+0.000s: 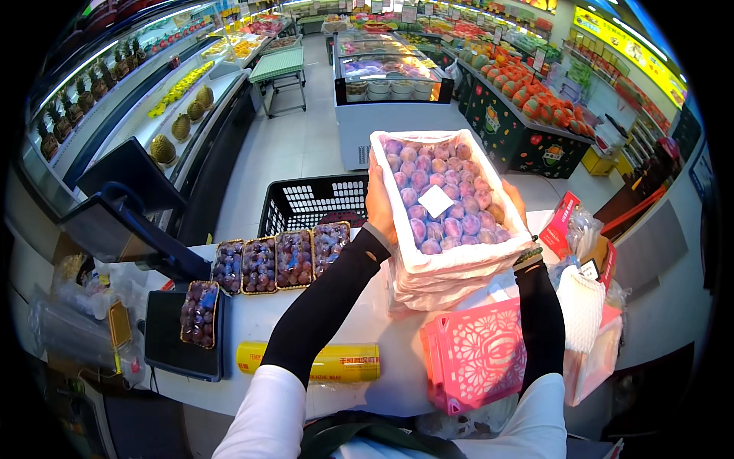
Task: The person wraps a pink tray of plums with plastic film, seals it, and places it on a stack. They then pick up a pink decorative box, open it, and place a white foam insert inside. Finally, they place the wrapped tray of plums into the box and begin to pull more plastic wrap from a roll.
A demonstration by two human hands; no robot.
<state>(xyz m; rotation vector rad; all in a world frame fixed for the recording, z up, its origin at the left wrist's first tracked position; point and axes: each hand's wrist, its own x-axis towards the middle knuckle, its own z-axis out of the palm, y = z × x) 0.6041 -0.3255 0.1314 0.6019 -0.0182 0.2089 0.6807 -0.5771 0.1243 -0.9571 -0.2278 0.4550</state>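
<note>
Both hands grip a white foam box (453, 264) lined with thin wrap and filled with reddish-purple plums (453, 226). My left hand (379, 201) holds its left side, and my right hand (515, 202), partly hidden behind the rim, holds the right side. On the plums lies a white square card (436, 201). The box is tilted towards me over the counter; whether its underside touches anything is hidden. Left of it, several wrapped trays of dark grapes or plums (294, 259) stand in a row. Another wrapped fruit tray (199, 314) rests on a black scale (166, 330).
A yellow cling-wrap roll box (344, 361) lies along the counter's front (212, 396). Pink plastic crates (476, 350) sit below my right forearm. A black basket (315, 198) stands beyond the counter, and a monitor (114, 229) rises at left. White foam netting (579, 310) lies at right.
</note>
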